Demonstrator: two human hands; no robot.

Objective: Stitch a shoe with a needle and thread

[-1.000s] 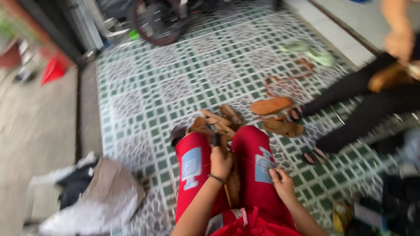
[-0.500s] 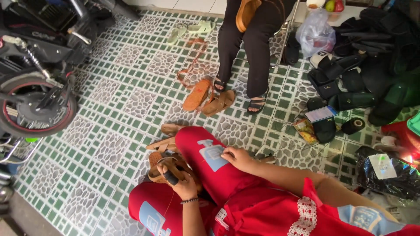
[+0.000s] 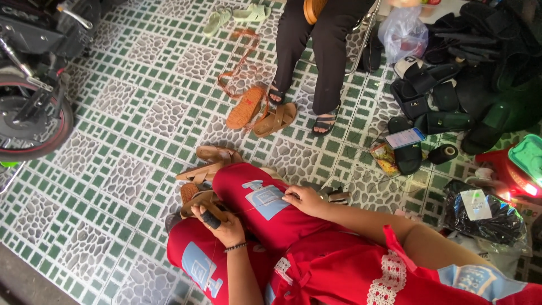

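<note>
So the view is swinging around a lot here. A second ago we were looking out toward the far tiles with the seated person off at 2 o'clock, and now that person's black-trousered legs point(image 3: 316, 51) are sitting up at 12 o'clock while the scooter wheel point(image 3: 34, 121) is filling the 9 o'clock edge. Our head is turning; the work in our lap is barely shifting.

Our left hand point(image 3: 221, 223) is staying curled shut around a small dark tool handle point(image 3: 211, 219), pressed against the tan sandal point(image 3: 199, 202) that is resting on our red-trousered thigh. That matches the earlier frames, where the same hand was already bunched on the sandal. Our right hand point(image 3: 305, 199) is now lying on the other knee with fingers loosely bent, touching the light patch on the trousers; we can't tell if it's pinching anything, maybe a thread, too small to call.

More tan sandals point(image 3: 212, 161) are piling on the green tiled floor point(image 3: 113, 113) just past our knees at 11 o'clock, and an orange-soled pair point(image 3: 262, 113) is lying near the other person's feet. A heap of black sandals point(image 3: 451, 85) is stacking up at 2 o'clock, with a phone point(image 3: 405, 138) and a black thread spool point(image 3: 442, 153) beside it.

We're reading it as stitching or trimming on that one sandal, with the grip holding steady while we're glancing about.
</note>
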